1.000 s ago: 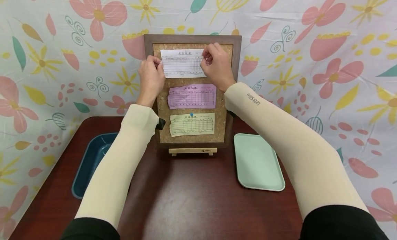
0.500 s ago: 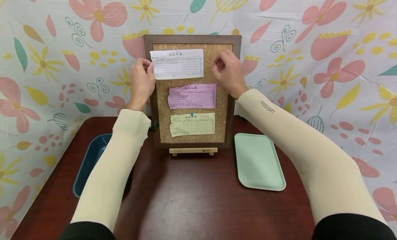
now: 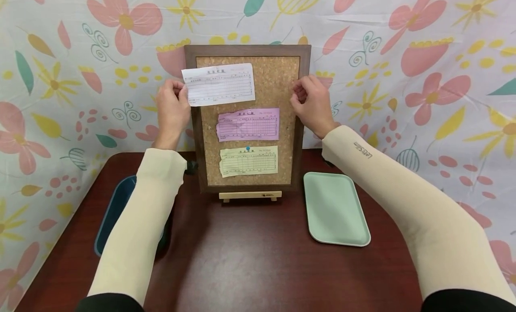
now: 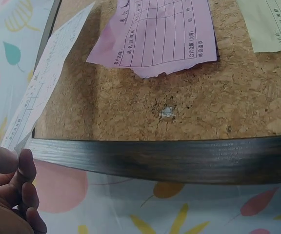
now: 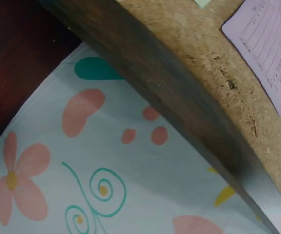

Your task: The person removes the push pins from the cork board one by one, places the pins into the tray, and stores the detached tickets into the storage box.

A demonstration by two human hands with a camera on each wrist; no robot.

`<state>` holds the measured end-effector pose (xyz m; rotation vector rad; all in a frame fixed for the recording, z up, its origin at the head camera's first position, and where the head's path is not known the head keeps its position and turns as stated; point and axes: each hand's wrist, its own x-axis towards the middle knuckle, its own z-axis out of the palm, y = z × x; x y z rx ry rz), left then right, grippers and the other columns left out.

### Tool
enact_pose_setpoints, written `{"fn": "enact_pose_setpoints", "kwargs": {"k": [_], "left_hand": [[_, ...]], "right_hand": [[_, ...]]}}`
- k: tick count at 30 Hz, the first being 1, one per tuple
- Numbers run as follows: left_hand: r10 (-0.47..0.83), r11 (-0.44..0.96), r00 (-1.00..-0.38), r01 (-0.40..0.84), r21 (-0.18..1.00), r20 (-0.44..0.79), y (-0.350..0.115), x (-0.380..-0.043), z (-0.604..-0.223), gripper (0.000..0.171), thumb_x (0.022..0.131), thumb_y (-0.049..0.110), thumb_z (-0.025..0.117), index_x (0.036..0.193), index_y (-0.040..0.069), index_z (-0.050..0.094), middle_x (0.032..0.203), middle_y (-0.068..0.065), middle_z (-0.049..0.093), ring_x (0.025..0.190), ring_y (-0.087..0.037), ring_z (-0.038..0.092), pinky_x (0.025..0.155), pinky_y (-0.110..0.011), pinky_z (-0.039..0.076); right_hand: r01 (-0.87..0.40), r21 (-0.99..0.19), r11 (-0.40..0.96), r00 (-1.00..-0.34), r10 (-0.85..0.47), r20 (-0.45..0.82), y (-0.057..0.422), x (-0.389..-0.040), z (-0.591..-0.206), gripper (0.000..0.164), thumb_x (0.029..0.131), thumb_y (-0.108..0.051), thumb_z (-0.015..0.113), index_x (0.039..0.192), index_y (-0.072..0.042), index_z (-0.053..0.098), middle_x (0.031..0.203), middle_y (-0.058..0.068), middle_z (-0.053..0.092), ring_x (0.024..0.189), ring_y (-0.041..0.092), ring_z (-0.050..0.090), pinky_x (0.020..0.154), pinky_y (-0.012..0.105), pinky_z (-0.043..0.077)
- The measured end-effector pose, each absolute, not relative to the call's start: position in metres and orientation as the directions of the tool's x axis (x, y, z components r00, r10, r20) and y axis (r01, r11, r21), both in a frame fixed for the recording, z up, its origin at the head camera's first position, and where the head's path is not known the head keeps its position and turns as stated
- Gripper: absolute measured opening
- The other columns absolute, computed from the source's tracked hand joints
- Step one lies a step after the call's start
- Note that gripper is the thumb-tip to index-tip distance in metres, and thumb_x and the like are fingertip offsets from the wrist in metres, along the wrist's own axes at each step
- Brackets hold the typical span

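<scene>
My left hand point(image 3: 172, 114) pinches the left edge of a white receipt slip point(image 3: 221, 88) between thumb and fingers. In the left wrist view, that slip point(image 4: 50, 73) slants away from the cork. It overlaps the upper left of the framed corkboard point(image 3: 276, 81) and its frame in the head view. My right hand point(image 3: 313, 106), fingers curled in, is at the board's right frame; nothing shows between its fingertips. Below the white slip, a purple slip point(image 3: 250, 126) with a torn left edge hangs on the cork. Under it is a pale green slip point(image 3: 250, 163), with a blue pushpin point(image 3: 247, 148) at its top.
A small wooden easel point(image 3: 250, 195) supports the board on the dark red table point(image 3: 242, 249). To the right lies a mint green tray point(image 3: 336, 213). A dark blue tray point(image 3: 114, 209) sits at left, partly behind my left sleeve. Floral cloth point(image 3: 371, 79) hangs behind.
My right hand has let go of the white slip's right side and moved right and down. My left hand has drawn the slip leftward, tilting it slightly.
</scene>
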<state>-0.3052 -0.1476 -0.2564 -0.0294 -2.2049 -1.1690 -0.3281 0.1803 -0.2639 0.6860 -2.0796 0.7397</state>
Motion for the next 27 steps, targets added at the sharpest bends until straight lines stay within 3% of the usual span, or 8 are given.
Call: {"fn": "enact_pose_setpoints", "kwargs": {"k": [6, 12, 21, 27], "left_hand": [[-0.289, 0.580, -0.789, 0.306, 0.755, 0.542, -0.156, -0.298, -0.258, 0.022, 0.099, 0.014, 0.045, 0.105, -0.005, 0.053, 0.092, -0.010, 0.053, 0.076, -0.015, 0.049, 0.063, -0.023, 0.039], [-0.323, 0.547, -0.802, 0.276, 0.790, 0.503, -0.164, -0.284, -0.261, 0.018, 0.099, 0.016, 0.046, 0.105, 0.001, 0.052, 0.096, -0.009, 0.055, 0.079, -0.014, 0.050, 0.064, -0.023, 0.039], [-0.354, 0.546, -0.777, 0.281, 0.789, 0.521, -0.180, -0.262, -0.272, 0.008, 0.098, 0.015, 0.049, 0.099, 0.009, 0.054, 0.094, -0.013, 0.059, 0.077, -0.015, 0.051, 0.063, -0.023, 0.039], [-0.351, 0.655, -0.754, 0.226, 0.720, 0.556, -0.203, -0.238, -0.276, 0.019, 0.097, 0.016, 0.049, 0.105, 0.000, 0.055, 0.095, -0.016, 0.063, 0.074, -0.014, 0.051, 0.061, -0.020, 0.038]], "right_hand": [[-0.692, -0.249, 0.678, -0.510, -0.215, 0.833, 0.190, -0.321, -0.271, 0.006, 0.081, 0.006, 0.056, 0.086, 0.003, 0.057, 0.083, 0.012, 0.054, 0.072, 0.020, 0.053, 0.066, 0.035, 0.045], [-0.682, -0.279, 0.676, -0.552, -0.227, 0.802, 0.204, -0.308, -0.289, 0.004, 0.082, 0.002, 0.058, 0.086, 0.001, 0.057, 0.084, 0.012, 0.053, 0.075, 0.023, 0.054, 0.066, 0.034, 0.042], [-0.701, -0.285, 0.654, -0.524, -0.202, 0.827, 0.227, -0.295, -0.317, 0.008, 0.079, 0.007, 0.058, 0.083, 0.000, 0.059, 0.081, 0.010, 0.053, 0.072, 0.022, 0.054, 0.066, 0.036, 0.042], [-0.682, -0.296, 0.669, -0.531, -0.174, 0.829, 0.240, -0.286, -0.329, 0.008, 0.078, 0.007, 0.058, 0.083, 0.001, 0.060, 0.081, 0.011, 0.054, 0.071, 0.021, 0.056, 0.065, 0.032, 0.044]]}}
